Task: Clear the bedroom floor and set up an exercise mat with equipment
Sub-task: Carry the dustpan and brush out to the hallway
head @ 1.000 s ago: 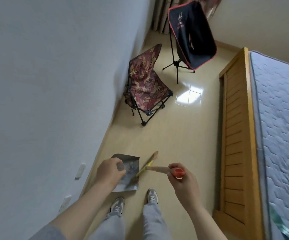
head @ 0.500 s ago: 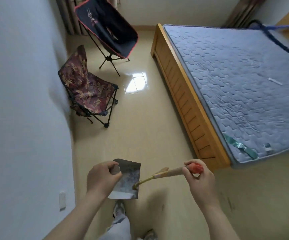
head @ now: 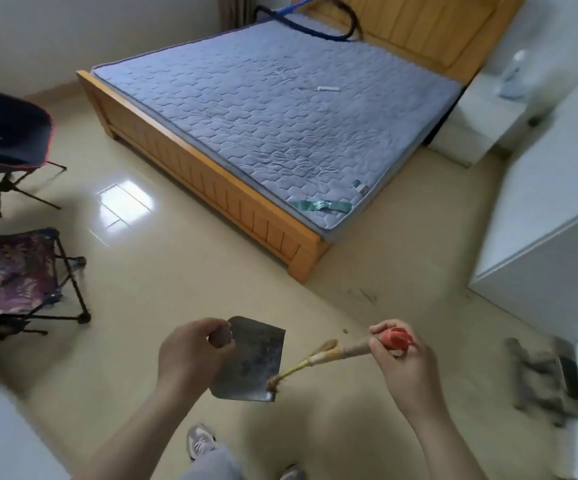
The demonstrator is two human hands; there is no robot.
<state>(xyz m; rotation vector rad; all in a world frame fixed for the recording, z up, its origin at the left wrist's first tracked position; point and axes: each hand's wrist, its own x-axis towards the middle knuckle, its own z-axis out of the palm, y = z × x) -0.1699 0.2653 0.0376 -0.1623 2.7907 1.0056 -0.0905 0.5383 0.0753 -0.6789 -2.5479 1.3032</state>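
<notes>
1. L hand (head: 194,355) grips metal dustpan (head: 253,365) by its handle, above the floor (head: 163,278).
2. R hand (head: 402,368) holds hand broom (head: 329,353) at its red-capped end; the far tip meets the dustpan's lower-R corner.
3. Beyond: wooden bed (head: 218,188) w/ grey mattress (head: 280,109).
4. At L: floral chair (head: 10,275), dark chair (head: 3,136).
5. At R: white cabinet (head: 550,220).
</notes>
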